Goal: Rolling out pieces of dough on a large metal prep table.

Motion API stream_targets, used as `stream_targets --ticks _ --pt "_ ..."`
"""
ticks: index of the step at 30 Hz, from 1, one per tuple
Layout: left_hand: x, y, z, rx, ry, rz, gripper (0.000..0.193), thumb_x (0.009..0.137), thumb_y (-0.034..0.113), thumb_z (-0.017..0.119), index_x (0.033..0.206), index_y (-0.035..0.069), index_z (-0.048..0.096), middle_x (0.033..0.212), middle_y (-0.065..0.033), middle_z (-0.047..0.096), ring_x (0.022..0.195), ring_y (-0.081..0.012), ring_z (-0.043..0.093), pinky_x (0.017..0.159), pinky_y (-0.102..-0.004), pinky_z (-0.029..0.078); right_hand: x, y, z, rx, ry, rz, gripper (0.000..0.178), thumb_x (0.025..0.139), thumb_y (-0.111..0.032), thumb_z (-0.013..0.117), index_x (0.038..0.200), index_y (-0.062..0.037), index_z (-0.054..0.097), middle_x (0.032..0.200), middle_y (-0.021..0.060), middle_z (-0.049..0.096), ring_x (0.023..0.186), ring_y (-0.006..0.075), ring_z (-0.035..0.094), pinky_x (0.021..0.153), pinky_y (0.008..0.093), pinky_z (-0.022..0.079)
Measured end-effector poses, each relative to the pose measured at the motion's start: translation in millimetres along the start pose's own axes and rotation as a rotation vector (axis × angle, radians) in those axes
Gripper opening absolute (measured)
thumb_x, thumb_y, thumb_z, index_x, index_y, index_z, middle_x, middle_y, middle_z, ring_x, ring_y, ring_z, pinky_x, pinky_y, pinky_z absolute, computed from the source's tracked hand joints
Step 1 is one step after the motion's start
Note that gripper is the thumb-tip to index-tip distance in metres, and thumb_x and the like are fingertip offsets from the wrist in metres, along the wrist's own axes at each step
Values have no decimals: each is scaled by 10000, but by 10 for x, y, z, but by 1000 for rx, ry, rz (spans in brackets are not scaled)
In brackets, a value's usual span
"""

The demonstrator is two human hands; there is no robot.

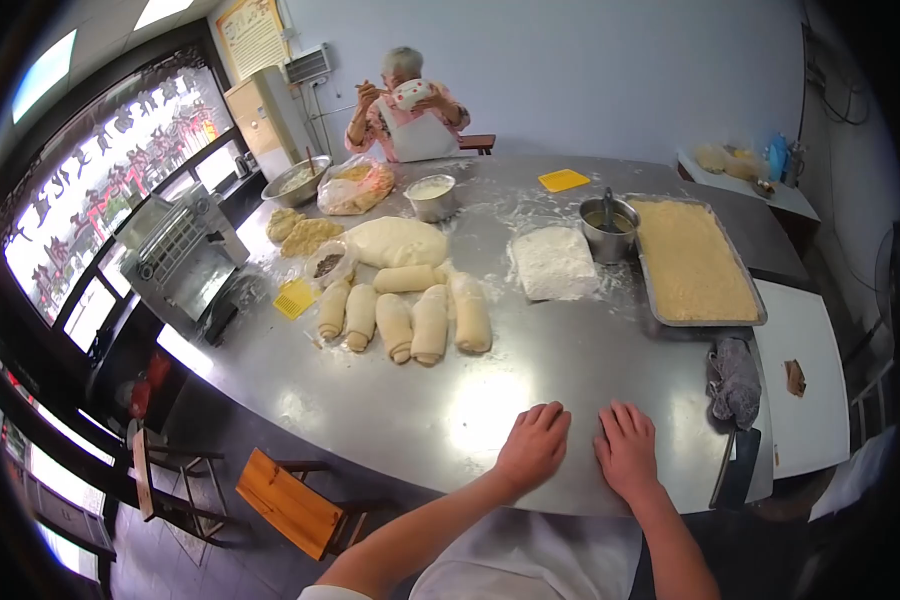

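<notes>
My left hand point(535, 440) rests palm down near the front edge of the steel table point(390, 405), holding nothing. Beside it, a short gap apart, lies my right hand point(627, 447), also palm down and without anything in it. Fingers on both hands lie on the tabletop, slightly bent. Ahead and to the left, several dough rolls point(429, 324) lie in front of a large floured dough mass point(397, 242). A flat square slab coated in white flour point(553, 263) lies beyond my hands. Right of it stands a metal pot point(610, 246) with a dark-handled tool in it.
A large tray point(760, 318) filled with a yellowish layer stands at right. Nearer are a grey cloth point(734, 383) and a dark-bladed knife point(738, 470). A dough machine point(185, 255) stands at left. Across the table, another person point(410, 125) holds a bowl point(410, 94) and chopsticks.
</notes>
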State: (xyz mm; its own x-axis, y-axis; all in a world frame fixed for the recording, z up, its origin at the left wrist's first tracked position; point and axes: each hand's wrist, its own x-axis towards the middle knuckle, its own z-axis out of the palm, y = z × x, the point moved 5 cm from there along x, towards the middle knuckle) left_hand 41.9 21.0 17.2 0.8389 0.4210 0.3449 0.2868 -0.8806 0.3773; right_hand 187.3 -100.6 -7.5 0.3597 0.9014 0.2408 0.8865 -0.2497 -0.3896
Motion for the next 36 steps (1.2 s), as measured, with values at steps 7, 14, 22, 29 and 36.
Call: stream_targets --ticks 7,14,22,29,36 --pt "-169 -685 -426 -337 259 -217 508 969 130 651 1441 6 510 1378 -236 568 1273 -413 540 1078 -483 447 572 -79 77 -50 86 39 513 940 -257 698 1391 -41 585 1515 160 522 1422 366 439 1174 514 340" --pt "870 -2274 -696 -210 362 -699 749 912 370 772 1355 -130 433 1245 -334 579 1172 -489 566 1013 -529 474 626 -194 104 -169 98 56 513 958 -262 652 1404 -24 572 1511 176 526 1423 368 439 1182 500 330" --pt "1411 -2337 -467 -29 108 -1055 779 837 247 802 1417 -101 415 1305 -226 571 1142 -357 653 914 -484 582 602 -164 24 -173 128 61 487 949 -214 657 1388 -19 573 1493 172 530 1408 363 449 1176 507 343" --pt "1406 -1714 -803 -2008 92 -1051 570 876 209 778 1342 -20 544 1203 -146 626 1059 -274 654 949 -432 563 596 -170 28 -188 164 22 457 942 -183 653 1364 -25 577 1452 162 549 1369 365 483 1152 513 372" --pt "366 -776 -703 -69 -203 31 741 802 36 683 1515 90 489 1296 -182 634 1151 -395 625 1002 -427 510 600 -179 1 -103 185 56 414 940 -153 624 1330 -20 589 1445 169 561 1367 373 494 1143 490 377"
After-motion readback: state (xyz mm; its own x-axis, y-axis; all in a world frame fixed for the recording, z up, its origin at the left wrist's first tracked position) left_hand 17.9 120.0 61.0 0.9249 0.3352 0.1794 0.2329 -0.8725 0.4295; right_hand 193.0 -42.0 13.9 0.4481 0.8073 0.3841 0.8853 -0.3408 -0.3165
